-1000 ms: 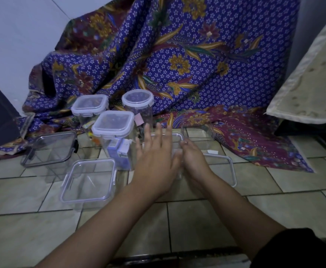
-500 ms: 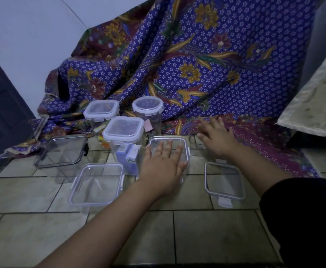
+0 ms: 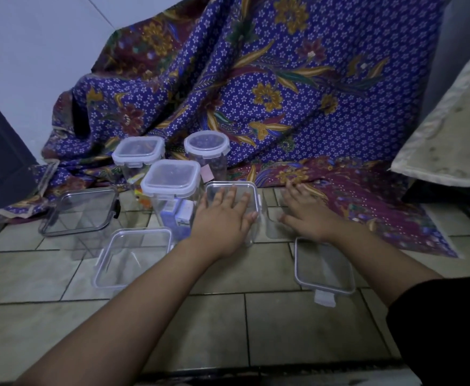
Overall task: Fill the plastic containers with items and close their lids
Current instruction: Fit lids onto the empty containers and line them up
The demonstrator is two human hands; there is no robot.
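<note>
Floor tiles (image 3: 228, 324) nearest, matte and grey-beige. Loose lid (image 3: 324, 267) lies flat near the right forearm, clear with a white clip tab. Left hand (image 3: 222, 218) rests spread, palm down, on a clear square container (image 3: 232, 190), apparently pressing its lid; right hand (image 3: 306, 213) is flat and open on the tile beside it, gripping nothing. Step judged: lid closing; next, clips need snapping down. Two open clear boxes (image 3: 133, 254) sit left. Three lidded tubs (image 3: 171, 179) stand behind, before patterned cloth (image 3: 284, 93).
</note>
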